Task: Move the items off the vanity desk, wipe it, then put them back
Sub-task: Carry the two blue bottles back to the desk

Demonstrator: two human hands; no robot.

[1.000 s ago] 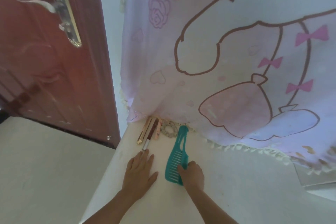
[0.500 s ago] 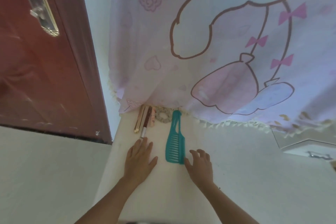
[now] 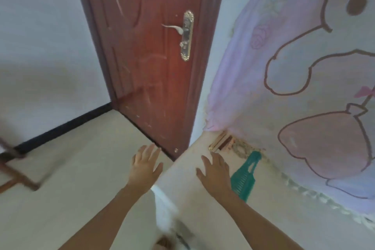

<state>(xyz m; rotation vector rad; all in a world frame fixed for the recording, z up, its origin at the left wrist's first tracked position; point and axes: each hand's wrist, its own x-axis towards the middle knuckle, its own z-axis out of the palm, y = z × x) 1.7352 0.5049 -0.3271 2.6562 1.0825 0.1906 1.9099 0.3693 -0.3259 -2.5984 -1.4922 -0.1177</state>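
A teal comb (image 3: pixel 244 178) lies flat on the white vanity desk (image 3: pixel 274 219). Behind it, against the curtain, lie a beige scrunchie (image 3: pixel 241 149) and several slim gold and red cosmetic sticks (image 3: pixel 221 142). My right hand (image 3: pixel 216 172) hovers flat with spread fingers over the desk's left end, just left of the comb, holding nothing. Past the desk's left edge, my left hand (image 3: pixel 146 166) is spread over the floor, empty. The view is motion-blurred.
A pink cartoon-print curtain (image 3: pixel 304 67) hangs down to the back of the desk. A red-brown door (image 3: pixel 150 57) with a gold handle stands left of the desk. Pale floor (image 3: pixel 71 168) spreads to the left, with a wooden furniture leg (image 3: pixel 16 170) at the far left.
The view has swung left toward the door. My left hand has left the desk top and is now over the floor. My right hand has moved from the comb's right side to its left.
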